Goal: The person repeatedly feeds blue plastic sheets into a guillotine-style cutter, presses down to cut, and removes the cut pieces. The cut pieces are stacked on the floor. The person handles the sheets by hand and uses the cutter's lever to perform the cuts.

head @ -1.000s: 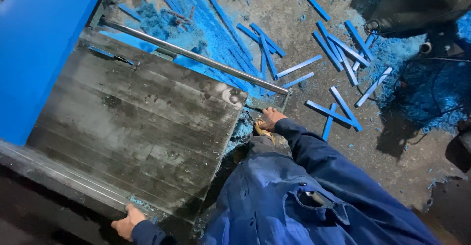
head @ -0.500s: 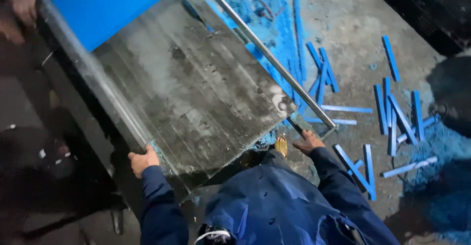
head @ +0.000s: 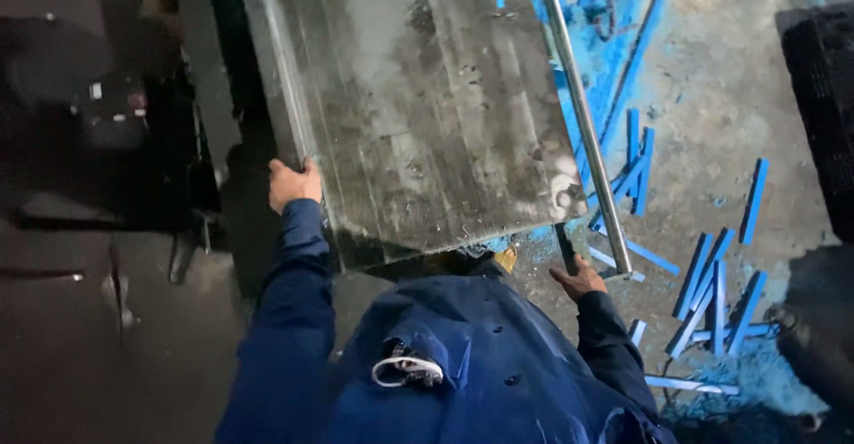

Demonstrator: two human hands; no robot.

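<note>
While the person in the dark blue jacket (head: pixel 480 364) is leaning over it, the big grey metal slab (head: pixel 418 97) is lying flat on its bench, scuffed and streaked, with pale worn patches near its right corner. The left hand (head: pixel 294 183) is gripping the slab's left edge, fingers curled over the rim and pressed together against the metal. The right hand (head: pixel 578 279) is sitting just past the slab's near right corner, its grip closing around a short dark tool handle (head: pixel 566 246) that is sticking up toward the slab; what the tool's tip is doing is hidden from where I am standing.

A long steel rod (head: pixel 583 115) is running along the slab's right edge, from the far end down to the corner by the right hand. Beyond the rod, on the dusty concrete floor (head: pixel 712 79), loose blue strips (head: pixel 712 293) are lying scattered, some fanned together, others apart, with blue powder (head: pixel 765 364) gathering beyond the strips, farthest from the slab. A small yellow piece (head: pixel 507 257) is peeking out under the slab's near edge. Left of the slab everything is sinking into shadow, only a dark upright frame (head: pixel 205 79) showing. A white cord loop (head: pixel 405 371) is hanging on the jacket's back.
</note>
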